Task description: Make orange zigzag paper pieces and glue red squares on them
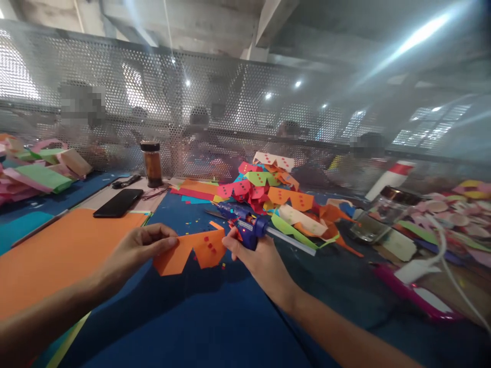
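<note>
Over the table [184, 327], a cutout [171, 259] is between the left hand [148, 244] and right hand [268, 266], a glue gun [261, 225] in the latter. Behind lies a pile [255, 193], a jar [370, 227] to its right. Leftward lies a sheet [76, 250]; beyond it, phone [118, 203], bottle [153, 168], then mesh [238, 97].

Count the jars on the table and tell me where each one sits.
2. The brown jar stands beyond the phone, on the left; the clear jar is to the right of the glue gun. Others may be hidden behind the paper pile.
</note>
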`<state>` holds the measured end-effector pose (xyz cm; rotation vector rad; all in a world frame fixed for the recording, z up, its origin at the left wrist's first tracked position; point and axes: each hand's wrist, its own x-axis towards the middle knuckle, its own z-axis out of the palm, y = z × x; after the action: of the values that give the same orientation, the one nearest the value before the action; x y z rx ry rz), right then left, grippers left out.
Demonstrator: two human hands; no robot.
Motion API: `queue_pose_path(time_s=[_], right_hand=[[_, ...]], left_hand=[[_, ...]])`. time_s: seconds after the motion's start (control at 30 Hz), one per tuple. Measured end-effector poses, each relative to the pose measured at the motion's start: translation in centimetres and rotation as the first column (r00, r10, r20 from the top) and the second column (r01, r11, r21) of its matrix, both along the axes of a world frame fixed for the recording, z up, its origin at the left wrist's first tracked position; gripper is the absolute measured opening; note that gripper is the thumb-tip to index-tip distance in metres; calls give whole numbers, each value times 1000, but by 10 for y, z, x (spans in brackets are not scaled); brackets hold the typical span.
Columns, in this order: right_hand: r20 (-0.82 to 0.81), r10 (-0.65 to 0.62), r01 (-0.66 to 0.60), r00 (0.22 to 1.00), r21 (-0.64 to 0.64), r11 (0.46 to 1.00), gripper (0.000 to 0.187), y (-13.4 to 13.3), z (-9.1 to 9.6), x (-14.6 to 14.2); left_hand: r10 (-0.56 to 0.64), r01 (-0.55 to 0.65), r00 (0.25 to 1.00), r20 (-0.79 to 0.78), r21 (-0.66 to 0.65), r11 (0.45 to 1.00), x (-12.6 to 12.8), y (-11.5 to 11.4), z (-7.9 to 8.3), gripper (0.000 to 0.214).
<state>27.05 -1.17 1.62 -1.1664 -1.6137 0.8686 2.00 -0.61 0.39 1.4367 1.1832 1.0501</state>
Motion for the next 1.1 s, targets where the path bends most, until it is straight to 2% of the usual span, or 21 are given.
queue_pose_path(time_s=[0.17, 0.37, 0.53, 0.6, 0.73, 0.8, 0.93, 1.1], right_hand=[[-29, -18, 18, 999, -9, 1000, 17, 3, -4, 2], [-35, -30, 30, 999, -18, 999, 15, 7, 0, 6], [-46, -46, 44, 998, -30, 999, 18, 9, 0, 8], [-47, -41, 39, 998, -35, 999, 19, 9, -2, 7], [-51, -38, 36, 998, -40, 999, 19, 9, -4, 7], [-48, -35, 33, 998, -43, 999, 21, 9, -4, 8], [-3, -56, 56, 998, 5, 998, 27, 7, -2, 12], [158, -114, 94, 981, 132, 987, 37, -8, -9, 11]], left_hand=[[5, -5, 1000, -9, -5, 1000, 7, 2, -6, 30], [35, -32, 995, -90, 29, 999, -5, 6, -16, 35], [67, -33, 980, -188, 178, 983, -14, 12, -16, 26], [63, -25, 980, -187, 198, 980, -14, 12, -17, 25], [-45, 54, 994, -101, 88, 995, -11, 9, -17, 26], [-61, 62, 996, -58, 28, 998, -10, 7, -17, 25], [-36, 36, 999, -13, -20, 999, -12, 8, -17, 24], [52, -54, 997, -55, -25, 998, -12, 12, -15, 25]])
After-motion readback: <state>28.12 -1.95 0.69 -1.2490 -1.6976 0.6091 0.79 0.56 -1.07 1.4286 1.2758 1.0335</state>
